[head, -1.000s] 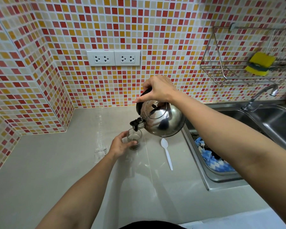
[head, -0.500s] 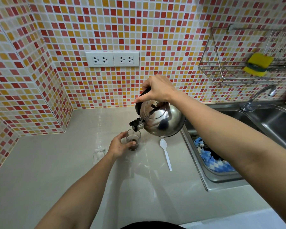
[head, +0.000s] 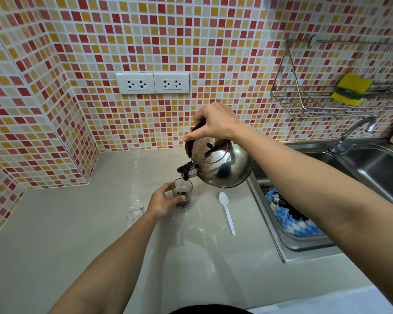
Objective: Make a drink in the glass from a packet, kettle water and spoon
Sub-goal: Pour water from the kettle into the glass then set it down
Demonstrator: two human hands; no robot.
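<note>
A small clear glass (head: 183,194) stands on the grey counter (head: 77,234) with dark liquid in its lower part. My left hand (head: 162,201) wraps around its left side. My right hand (head: 213,122) grips the black handle of a shiny steel kettle (head: 220,165), tilted left with its black spout right over the glass rim. A thin stream of water runs from the spout into the glass. A white plastic spoon (head: 227,211) lies on the counter just right of the glass. A clear, torn packet (head: 135,215) lies flat to the left of my left hand.
A steel sink (head: 372,168) with a tap (head: 354,132) sits to the right; a blue-white cloth (head: 290,220) lies in its near basin. A wire rack (head: 304,96) holding a yellow sponge (head: 351,89) hangs on the tiled wall. Two wall sockets (head: 152,83) are behind the kettle.
The kettle stays tilted over the glass and the dark liquid has risen a little. Both hands keep their grips; the view has shifted only slightly.
</note>
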